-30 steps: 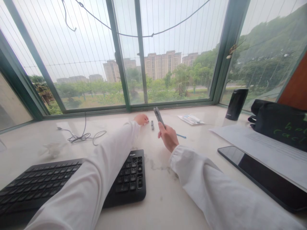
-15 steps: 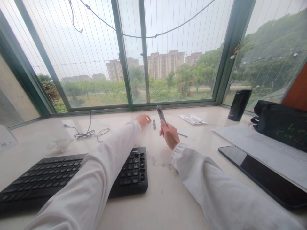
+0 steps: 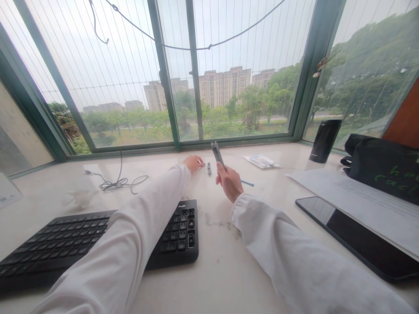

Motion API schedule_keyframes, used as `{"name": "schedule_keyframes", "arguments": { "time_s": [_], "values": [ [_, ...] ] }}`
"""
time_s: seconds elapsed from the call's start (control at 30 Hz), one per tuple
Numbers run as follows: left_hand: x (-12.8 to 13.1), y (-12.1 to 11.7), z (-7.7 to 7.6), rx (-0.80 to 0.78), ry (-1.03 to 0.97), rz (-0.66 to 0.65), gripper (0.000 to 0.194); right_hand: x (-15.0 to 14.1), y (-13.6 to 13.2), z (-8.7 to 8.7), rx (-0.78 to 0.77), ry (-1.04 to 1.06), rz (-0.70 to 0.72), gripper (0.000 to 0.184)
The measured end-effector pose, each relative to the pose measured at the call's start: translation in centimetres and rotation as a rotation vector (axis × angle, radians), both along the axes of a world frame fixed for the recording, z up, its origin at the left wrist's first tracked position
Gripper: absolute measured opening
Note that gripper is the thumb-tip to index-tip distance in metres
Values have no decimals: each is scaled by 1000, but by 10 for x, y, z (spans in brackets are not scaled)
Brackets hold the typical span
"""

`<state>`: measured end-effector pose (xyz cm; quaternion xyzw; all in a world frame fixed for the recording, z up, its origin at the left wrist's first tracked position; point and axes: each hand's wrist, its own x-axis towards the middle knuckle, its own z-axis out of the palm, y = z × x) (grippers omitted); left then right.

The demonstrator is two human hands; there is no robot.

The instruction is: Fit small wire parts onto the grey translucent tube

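Observation:
My right hand (image 3: 231, 183) is wrapped round a dark grey, stick-like tool (image 3: 217, 153). The tool points up and slightly left, and its top end looks notched; its lower part is hidden in my palm. To the left, my left hand (image 3: 193, 163) rests low at the tabletop with thumb and fingers pinched together. Whatever is at those fingertips is too small to name. Just right of them, between my two hands, a few small grey pieces (image 3: 209, 169) stand in a short row. A thin blue stick (image 3: 247, 183) lies behind my right hand.
A black keyboard (image 3: 176, 244) lies partly under my left forearm. Left of my hands is a coiled cable (image 3: 114, 183). On the right are a phone (image 3: 353, 240), paper sheets (image 3: 321, 187), a black bag (image 3: 382, 165), a black cylinder (image 3: 325, 140) and a clear packet (image 3: 261, 161).
The whole view has shifted slightly. Both hands stay in nearly the same places, the left one still pinched and the right one still round the grey tool.

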<state>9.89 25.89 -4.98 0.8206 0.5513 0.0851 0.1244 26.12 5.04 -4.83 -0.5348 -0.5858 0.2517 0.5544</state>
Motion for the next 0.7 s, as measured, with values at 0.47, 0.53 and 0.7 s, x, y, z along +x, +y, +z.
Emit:
{"name": "schedule_keyframes", "arguments": {
  "time_s": [0.47,0.53,0.7],
  "values": [
    [-12,-1,-5,289,32,-159,32,1,0,0,-7,-23,0,55],
    [-14,-2,-6,347,25,-200,32,1,0,0,-6,-28,-1,56],
    [-17,-1,-5,406,33,-256,33,1,-1,1,-9,-36,0,56]
  ]
}}
